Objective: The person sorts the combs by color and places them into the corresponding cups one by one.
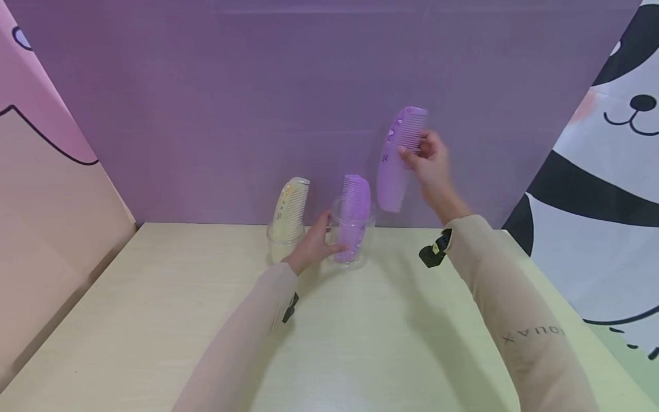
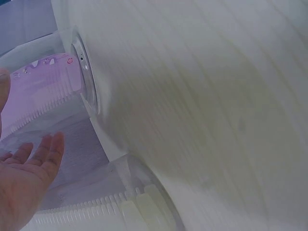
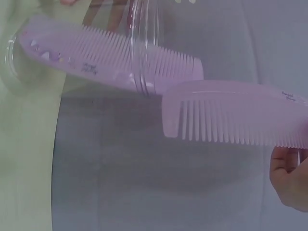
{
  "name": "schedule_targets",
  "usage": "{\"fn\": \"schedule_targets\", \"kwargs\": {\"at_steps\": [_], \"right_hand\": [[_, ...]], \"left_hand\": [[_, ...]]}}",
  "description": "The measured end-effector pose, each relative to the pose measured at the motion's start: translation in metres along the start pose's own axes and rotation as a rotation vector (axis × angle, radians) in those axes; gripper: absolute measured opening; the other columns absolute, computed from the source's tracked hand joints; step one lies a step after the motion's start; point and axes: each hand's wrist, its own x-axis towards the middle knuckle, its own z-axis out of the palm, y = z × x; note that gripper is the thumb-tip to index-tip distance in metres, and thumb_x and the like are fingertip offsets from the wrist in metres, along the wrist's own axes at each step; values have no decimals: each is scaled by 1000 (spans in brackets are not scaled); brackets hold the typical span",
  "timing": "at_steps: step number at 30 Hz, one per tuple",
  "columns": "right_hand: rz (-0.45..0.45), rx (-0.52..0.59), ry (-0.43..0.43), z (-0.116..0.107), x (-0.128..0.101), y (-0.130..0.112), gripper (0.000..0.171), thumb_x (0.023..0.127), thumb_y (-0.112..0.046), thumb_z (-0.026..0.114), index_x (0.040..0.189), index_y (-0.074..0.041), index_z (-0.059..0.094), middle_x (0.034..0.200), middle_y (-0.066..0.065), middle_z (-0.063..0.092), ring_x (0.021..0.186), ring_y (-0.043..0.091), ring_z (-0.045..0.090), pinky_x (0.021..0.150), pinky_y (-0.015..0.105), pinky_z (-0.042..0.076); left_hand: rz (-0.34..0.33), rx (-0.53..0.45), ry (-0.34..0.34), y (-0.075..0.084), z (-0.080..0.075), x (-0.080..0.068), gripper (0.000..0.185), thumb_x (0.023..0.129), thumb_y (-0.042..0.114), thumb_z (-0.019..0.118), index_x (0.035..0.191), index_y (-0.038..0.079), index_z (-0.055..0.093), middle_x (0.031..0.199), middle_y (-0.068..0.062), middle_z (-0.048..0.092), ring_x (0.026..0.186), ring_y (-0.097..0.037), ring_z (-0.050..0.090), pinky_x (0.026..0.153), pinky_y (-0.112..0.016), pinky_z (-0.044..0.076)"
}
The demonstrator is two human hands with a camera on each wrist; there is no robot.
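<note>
While the left hand (image 1: 313, 243) rests curled against the side of a clear cup (image 1: 354, 256) on the table (image 1: 154, 320), the right hand (image 1: 431, 163) holds a purple comb (image 1: 396, 157) raised above and just right of that cup, pinched at its toothed end between fingers and thumb. A second purple comb (image 1: 353, 214) stands upright inside the gripped cup. Just left of it, another clear cup (image 1: 280, 240) holds a cream comb (image 1: 290, 209). Both cups stand near the purple backdrop (image 1: 257, 86).
</note>
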Motion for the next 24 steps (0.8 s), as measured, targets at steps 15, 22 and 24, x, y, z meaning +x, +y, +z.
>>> {"fn": "schedule_targets", "kwargs": {"at_steps": [15, 22, 24], "right_hand": [[-8, 75, 43, 33, 3, 13, 27, 82, 1, 63, 104, -12, 53, 94, -1, 58, 82, 11, 52, 71, 22, 47], [14, 36, 28, 42, -2, 26, 28, 83, 3, 60, 108, -7, 51, 94, -1, 56, 82, 10, 51, 74, 21, 47], [27, 22, 20, 43, -5, 30, 30, 84, 4, 60, 111, -6, 51, 97, 2, 56, 83, 11, 51, 76, 23, 48]], "left_hand": [[-17, 2, 2, -2, 0, 1, 98, 75, 30, 75, 146, 9, 10, 146, -14, 31, 126, -31, 42, 106, -41, 38], [-25, 9, -4, -1, 1, 0, 99, 75, 31, 74, 146, 9, 8, 148, -14, 28, 127, -30, 41, 107, -40, 37], [-17, 9, -3, -1, 1, 0, 98, 75, 30, 74, 146, 9, 9, 148, -14, 28, 127, -30, 42, 106, -40, 38]]}}
